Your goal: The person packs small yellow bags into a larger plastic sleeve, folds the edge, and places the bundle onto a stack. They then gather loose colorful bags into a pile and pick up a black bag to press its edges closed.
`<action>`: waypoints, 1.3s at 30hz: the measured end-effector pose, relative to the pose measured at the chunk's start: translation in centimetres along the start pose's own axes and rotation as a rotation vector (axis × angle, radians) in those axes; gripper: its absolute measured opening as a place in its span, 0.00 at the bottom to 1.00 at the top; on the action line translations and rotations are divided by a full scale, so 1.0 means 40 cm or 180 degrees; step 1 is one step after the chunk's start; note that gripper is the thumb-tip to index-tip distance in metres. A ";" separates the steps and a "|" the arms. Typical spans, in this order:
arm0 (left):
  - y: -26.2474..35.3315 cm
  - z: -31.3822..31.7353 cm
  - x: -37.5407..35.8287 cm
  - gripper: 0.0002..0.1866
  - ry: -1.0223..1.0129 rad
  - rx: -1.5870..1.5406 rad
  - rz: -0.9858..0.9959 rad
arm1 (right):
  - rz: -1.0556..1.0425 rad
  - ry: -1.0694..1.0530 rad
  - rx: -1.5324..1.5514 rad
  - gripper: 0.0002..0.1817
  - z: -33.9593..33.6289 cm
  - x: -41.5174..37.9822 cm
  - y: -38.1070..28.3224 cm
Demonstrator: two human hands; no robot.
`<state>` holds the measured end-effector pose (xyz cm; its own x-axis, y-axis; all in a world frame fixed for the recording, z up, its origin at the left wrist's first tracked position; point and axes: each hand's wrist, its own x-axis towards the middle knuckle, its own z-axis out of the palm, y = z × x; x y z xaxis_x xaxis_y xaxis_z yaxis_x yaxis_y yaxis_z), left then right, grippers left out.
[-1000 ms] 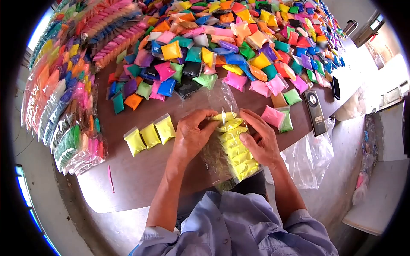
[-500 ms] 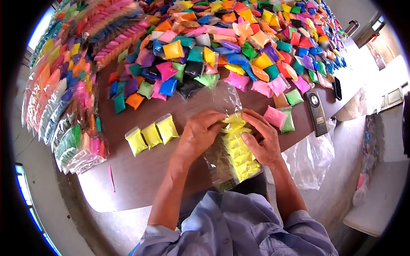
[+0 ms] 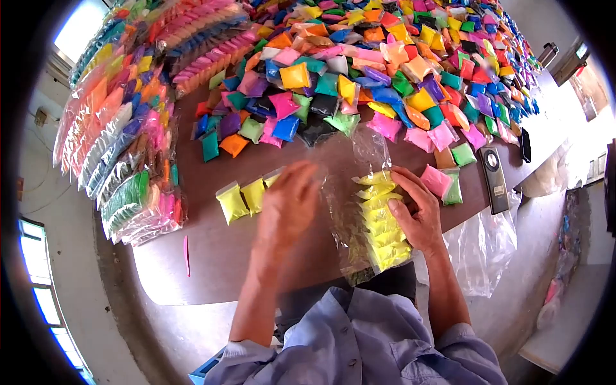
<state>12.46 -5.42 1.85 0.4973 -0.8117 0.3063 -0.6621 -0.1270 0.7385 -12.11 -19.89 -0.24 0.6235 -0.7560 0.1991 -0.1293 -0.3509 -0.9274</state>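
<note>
My right hand (image 3: 418, 210) grips the right edge of a long clear plastic bag (image 3: 371, 151), thumb on top. Inside the bag, several yellow packets (image 3: 384, 221) lie stacked in an overlapping column. The bag's loose, crinkled film spreads to the left and away from me. My left hand (image 3: 290, 200), smeared by motion, is apart from the bag. It hovers by a short row of loose yellow packets (image 3: 232, 203) on the brown table (image 3: 215, 269) and partly covers the rightmost one.
A large heap of small coloured packets (image 3: 333, 83) covers the far side. Filled clear bags (image 3: 122, 147) are piled at the left. A pink stick-like tool (image 3: 187, 255) lies near the front left edge. At right are a dark rectangular device (image 3: 495, 181) and clear plastic sheeting (image 3: 482, 250).
My left hand has let go of the bag's upper part and moved left to the loose yellow packets. My right hand stays on the bag. The whole view has shifted slightly.
</note>
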 end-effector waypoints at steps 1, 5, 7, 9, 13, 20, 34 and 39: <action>-0.002 -0.045 0.003 0.17 0.0022 0.0338 -0.0238 | -0.0004 -0.0012 0.0026 0.28 0.000 0.001 -0.001; -0.055 -0.134 0.005 0.22 -0.0122 0.1716 -0.0216 | -0.0049 -0.0009 0.0038 0.27 0.002 0.000 0.002; -0.059 -0.134 0.006 0.22 -0.0187 0.1726 -0.0242 | -0.0062 0.0001 -0.0007 0.27 0.000 0.001 -0.002; -0.059 -0.131 0.010 0.22 -0.0274 0.1718 -0.0253 | -0.0032 -0.0002 0.0052 0.27 0.000 0.000 -0.003; -0.067 -0.145 0.022 0.21 -0.0359 0.1246 -0.0354 | 0.0018 0.0008 0.0113 0.27 -0.001 -0.002 0.002; -0.066 -0.173 0.008 0.18 -0.0712 0.0176 -0.1014 | -0.0065 0.0029 0.0105 0.27 -0.001 0.000 0.001; 0.013 0.072 0.079 0.11 -0.0161 -0.0943 -0.0676 | -0.0004 0.0035 0.0222 0.31 0.000 -0.001 0.003; 0.037 0.125 0.082 0.12 -0.0424 -0.1051 -0.0451 | -0.0030 -0.0035 0.0197 0.33 -0.002 0.001 0.001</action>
<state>10.31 -11.12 0.92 0.4793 -0.8690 0.1225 -0.3651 -0.0705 0.9283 -12.16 -20.00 -0.24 0.6329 -0.7467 0.2047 -0.0756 -0.3228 -0.9435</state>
